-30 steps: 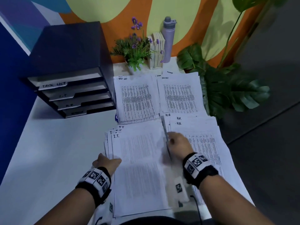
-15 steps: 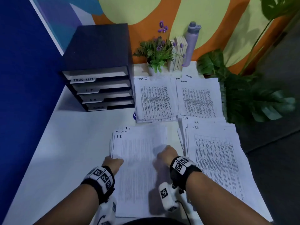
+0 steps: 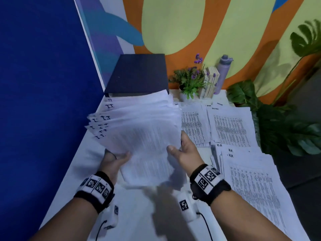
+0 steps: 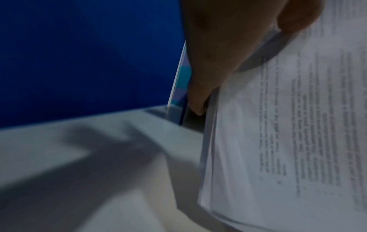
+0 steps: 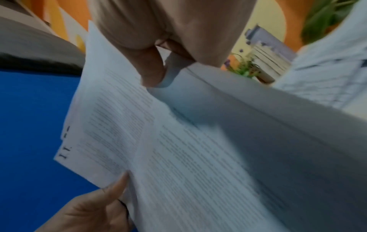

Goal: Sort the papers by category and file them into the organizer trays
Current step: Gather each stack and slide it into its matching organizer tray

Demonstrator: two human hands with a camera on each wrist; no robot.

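A fanned stack of printed sheets marked "I.T." (image 3: 139,133) hangs above the white table (image 3: 83,164), tilted up toward the black organizer (image 3: 139,75), whose trays it hides. My left hand (image 3: 118,157) grips the stack's lower left edge, thumb on top. My right hand (image 3: 180,150) grips its right edge, thumb on the front sheet. In the left wrist view my fingers (image 4: 228,47) curl round the I.T. stack (image 4: 288,125). In the right wrist view my thumb and fingers (image 5: 151,67) pinch the I.T. stack (image 5: 178,149).
The H.R. pile (image 3: 251,180) lies at the right. Two more piles (image 3: 229,127) lie behind it on the table. A potted flower (image 3: 189,82), books (image 3: 210,82) and a purple bottle (image 3: 223,72) stand by the wall. A leafy plant (image 3: 286,122) sits right. A blue wall (image 3: 43,84) stands left.
Both hands have taken hold of the I.T. stack and lifted it off the table toward the organizer. The head view has swung left and up.
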